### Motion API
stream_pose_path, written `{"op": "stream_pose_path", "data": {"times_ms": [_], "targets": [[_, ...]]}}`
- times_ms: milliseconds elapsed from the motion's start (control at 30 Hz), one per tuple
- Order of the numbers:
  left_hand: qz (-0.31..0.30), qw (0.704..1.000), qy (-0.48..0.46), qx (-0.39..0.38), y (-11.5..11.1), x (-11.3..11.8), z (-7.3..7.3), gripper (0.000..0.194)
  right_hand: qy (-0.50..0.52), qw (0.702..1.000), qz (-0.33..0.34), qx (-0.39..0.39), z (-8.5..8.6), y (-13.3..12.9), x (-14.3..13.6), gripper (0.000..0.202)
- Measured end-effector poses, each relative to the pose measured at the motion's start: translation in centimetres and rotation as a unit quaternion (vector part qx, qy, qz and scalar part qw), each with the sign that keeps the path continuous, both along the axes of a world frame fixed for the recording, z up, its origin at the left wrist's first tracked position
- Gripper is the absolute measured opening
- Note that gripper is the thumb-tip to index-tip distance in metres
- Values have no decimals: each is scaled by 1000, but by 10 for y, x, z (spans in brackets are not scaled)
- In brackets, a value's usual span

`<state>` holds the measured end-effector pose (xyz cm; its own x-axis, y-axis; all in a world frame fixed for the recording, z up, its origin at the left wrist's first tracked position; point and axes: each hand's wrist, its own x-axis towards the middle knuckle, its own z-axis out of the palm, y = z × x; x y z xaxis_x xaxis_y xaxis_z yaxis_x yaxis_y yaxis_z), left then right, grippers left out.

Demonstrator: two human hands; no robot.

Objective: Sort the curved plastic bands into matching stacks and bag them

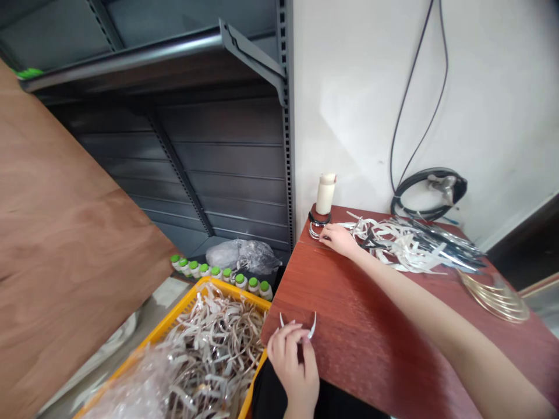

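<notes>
At the near left edge of the reddish-brown table (349, 326), my left hand (293, 361) is closed around a slim, curved silvery-white band (312, 327) that looks like an open bangle. Its two tips point up past my fingers, and the rest is hidden behind them. My right hand (340, 240) reaches to the table's far left corner, its fingers pinched at the silver bangles (313, 230) stacked there. A black band (318, 219) lies beside this stack, at the foot of a cream-coloured bottle (326, 195).
White strips (397, 244), silvery pieces in clear plastic (454, 247) and gold bands (498, 298) lie on the table's right. Left of it, a yellow crate (170, 323) holds many wrapped strips. Green-capped bottles (216, 272) line a dark shelf (227, 145). A coiled cable (395, 201) hangs behind.
</notes>
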<state>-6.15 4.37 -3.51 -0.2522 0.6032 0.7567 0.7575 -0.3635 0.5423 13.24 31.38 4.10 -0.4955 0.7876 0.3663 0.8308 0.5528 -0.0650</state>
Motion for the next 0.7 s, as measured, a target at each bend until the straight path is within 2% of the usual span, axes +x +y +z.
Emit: {"op": "stream_pose_path", "data": {"times_ms": [100,467,600,700], "targets": [[6,1000,-1,-3,0,0,0,12,-23,1000,1,5,5,-1,0,11],[10,1000,7,-6,1,-1,2,13,-31,994,-96,38,23,-3,-10,23],[12,1000,5,-6,1,0,1,13,-39,991,-124,32,19,5,-11,23],[12,1000,4,-10,0,0,-1,13,-55,992,-111,15,11,8,-14,22]]}}
